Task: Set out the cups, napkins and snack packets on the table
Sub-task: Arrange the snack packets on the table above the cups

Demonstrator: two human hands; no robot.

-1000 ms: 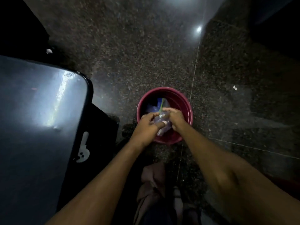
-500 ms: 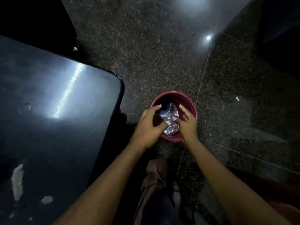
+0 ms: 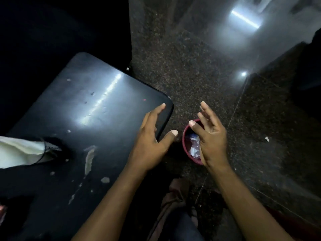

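Both hands, left (image 3: 149, 145) and right (image 3: 211, 136), open and empty; packets (image 3: 193, 144) below in tub (image 3: 185, 145), table (image 3: 86, 110) leftward barely set.

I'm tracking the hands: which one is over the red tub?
The right hand, open and empty, overlaps the round red plastic tub on the floor; the left hand overlaps the dark table's corner.

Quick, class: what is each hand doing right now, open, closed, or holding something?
Left hand: open, fingers spread, holding nothing.
Right hand: open, fingers loosely curled, holding nothing.
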